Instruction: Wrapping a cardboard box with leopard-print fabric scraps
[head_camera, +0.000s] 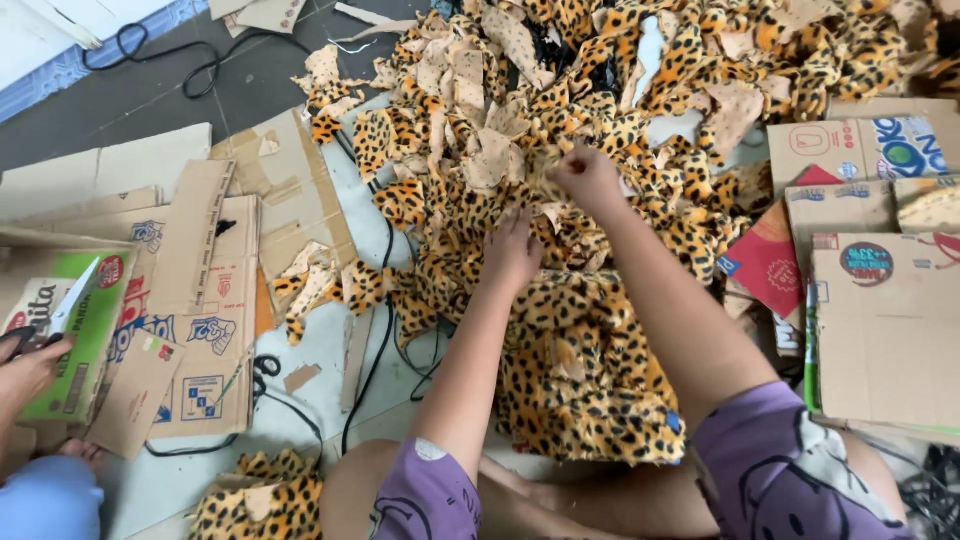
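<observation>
Our left hand (512, 250) lies flat, fingers together, pressing on the stacked leopard-print pieces (580, 370) in front of our knees; our right hand (585, 178) is closed in a pinch on one cut piece at the near edge of the big leopard-print pile (560, 90). To do this well, we judge we should lift only one piece, shake it free from its neighbours, and keep the stack pressed so the edges stay even; flattened cardboard (885, 330) lies on both sides.
</observation>
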